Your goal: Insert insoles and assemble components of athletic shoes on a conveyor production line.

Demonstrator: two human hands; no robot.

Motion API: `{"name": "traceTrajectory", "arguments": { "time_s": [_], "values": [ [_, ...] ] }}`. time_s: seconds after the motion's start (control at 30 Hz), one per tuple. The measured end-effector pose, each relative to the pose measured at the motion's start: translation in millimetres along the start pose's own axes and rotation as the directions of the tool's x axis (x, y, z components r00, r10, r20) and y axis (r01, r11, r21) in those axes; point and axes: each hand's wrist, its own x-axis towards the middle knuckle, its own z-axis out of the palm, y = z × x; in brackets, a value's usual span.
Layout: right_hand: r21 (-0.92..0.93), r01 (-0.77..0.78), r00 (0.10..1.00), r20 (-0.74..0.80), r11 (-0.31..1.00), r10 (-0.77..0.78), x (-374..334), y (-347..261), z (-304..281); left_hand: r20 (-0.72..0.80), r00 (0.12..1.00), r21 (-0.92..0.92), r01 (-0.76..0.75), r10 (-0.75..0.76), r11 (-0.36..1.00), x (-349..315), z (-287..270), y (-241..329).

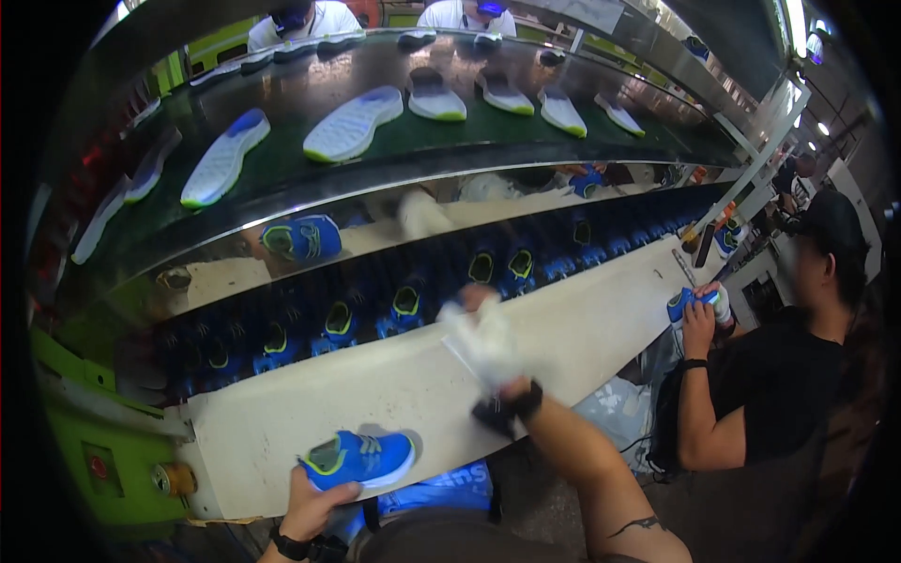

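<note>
A blue sneaker [371, 458] with a white sole and yellow-green collar lining rests on the pale worktop [282, 403], toe to the right. My left hand [319, 497] grips it by the heel, thumb along the sole's edge. My right hand [483, 338], in a white glove with a fingertip bare, is stretched forward over the worktop's far edge and smeared by motion. Just beyond it stand blue shoes on a dark conveyor, one sneaker [481, 266] directly above the fingertips. Whether the right hand holds anything is hidden by the blur.
Above the shoe row runs a green-topped belt [272, 174] carrying several white soles [352, 124]. At right a person in black [770, 385] holds another blue shoe [690, 305]. More people work across the line. A can [174, 479] stands by the green machine frame [103, 422].
</note>
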Motion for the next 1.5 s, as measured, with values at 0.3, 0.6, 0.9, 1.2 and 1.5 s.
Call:
{"name": "traceTrajectory", "arguments": {
  "time_s": [0.3, 0.6, 0.9, 1.2, 1.5],
  "values": [
    [-0.539, -0.643, 0.735, -0.236, 0.543, 0.636, 142, 100, 40, -0.448, 0.051, 0.564, -0.758, 0.893, 0.327, -39, -64, 191],
    [-0.396, -0.145, 0.967, 0.136, 0.907, 0.214, 102, 42, -3, -0.163, 0.116, 0.972, -0.153, 0.98, 0.18, 40, -89, 551],
    [0.115, 0.701, 0.032, 0.981, 0.704, -0.192, -47, -66, 45, 0.082, -0.086, 0.933, -0.343, 0.993, -0.107, 81, -146, 535],
    [-0.513, 0.587, 0.742, 0.029, 0.627, -0.67, 178, -179, -93, 0.519, 0.673, 0.703, -0.687, 0.527, 0.185, 20, -15, 54],
    [-0.893, 0.322, 0.903, 0.19, 0.314, -0.386, 230, -170, -107, 0.146, 0.852, 0.888, -0.338, 0.503, 0.313, 13, 16, -9]
  ]
}}
